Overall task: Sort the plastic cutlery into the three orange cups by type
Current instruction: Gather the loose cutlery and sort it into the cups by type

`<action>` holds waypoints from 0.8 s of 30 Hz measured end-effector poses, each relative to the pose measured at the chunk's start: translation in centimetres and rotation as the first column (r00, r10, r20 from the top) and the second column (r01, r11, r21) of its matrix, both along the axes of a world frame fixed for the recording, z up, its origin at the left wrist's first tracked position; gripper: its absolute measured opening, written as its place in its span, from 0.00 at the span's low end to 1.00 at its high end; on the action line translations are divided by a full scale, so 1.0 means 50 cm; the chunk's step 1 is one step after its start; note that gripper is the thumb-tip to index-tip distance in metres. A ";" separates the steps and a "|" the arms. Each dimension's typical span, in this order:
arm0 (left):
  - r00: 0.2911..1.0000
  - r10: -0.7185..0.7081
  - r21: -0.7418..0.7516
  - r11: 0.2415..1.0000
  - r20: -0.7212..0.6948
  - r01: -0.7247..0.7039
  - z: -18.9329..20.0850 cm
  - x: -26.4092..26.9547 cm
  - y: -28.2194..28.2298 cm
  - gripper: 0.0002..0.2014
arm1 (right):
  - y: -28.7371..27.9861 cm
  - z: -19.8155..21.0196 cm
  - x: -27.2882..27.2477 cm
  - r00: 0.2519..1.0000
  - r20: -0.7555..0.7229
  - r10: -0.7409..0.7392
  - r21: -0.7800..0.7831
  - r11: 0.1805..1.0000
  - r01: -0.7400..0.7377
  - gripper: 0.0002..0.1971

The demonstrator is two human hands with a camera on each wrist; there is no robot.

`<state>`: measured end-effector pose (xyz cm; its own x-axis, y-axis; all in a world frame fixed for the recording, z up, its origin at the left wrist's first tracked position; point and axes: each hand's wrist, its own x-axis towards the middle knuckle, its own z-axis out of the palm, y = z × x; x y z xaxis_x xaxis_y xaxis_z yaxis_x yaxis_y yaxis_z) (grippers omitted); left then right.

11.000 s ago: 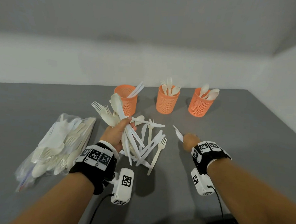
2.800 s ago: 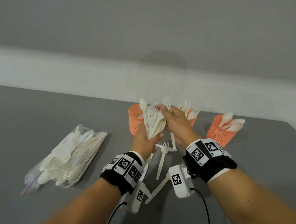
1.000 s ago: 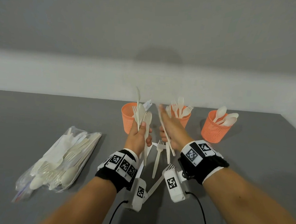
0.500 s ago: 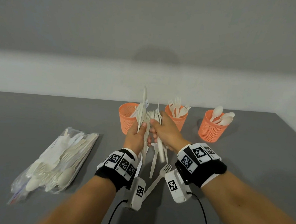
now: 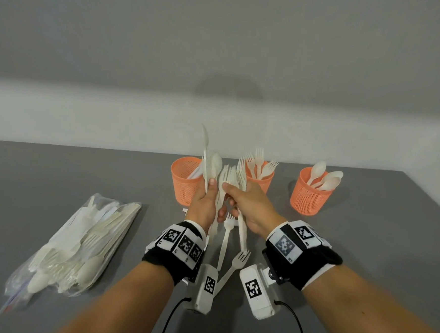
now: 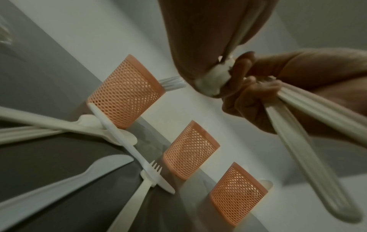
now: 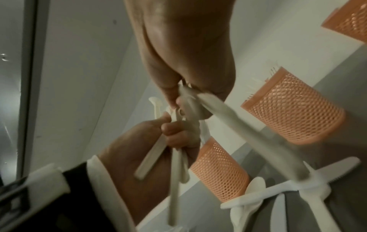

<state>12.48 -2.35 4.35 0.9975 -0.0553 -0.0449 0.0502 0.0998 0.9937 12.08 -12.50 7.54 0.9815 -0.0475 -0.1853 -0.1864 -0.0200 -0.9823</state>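
My left hand grips an upright bundle of white plastic cutlery: a knife, a spoon and forks. My right hand is pressed against it and grips several forks, whose handles trail below the fist. Behind the hands stand three orange mesh cups: the left cup holds knives, the middle cup forks, the right cup spoons. Both hands hover above the table in front of the left and middle cups. The right wrist view shows the left hand curled round the bundle's handles.
Loose forks, a knife and a spoon lie on the grey table under the hands. A clear bag of more cutlery lies at the left. A wall rises behind the cups.
A second ago my right hand held one piece slightly apart from the bundle. It has moved in against the left hand and now grips several forks there. The left hand stays raised.
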 end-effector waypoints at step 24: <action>0.981 0.129 0.045 0.991 -0.146 -0.124 -0.002 0.003 -0.015 0.14 | 0.002 0.038 0.016 0.995 0.097 0.038 -0.037 0.999 -0.034 0.10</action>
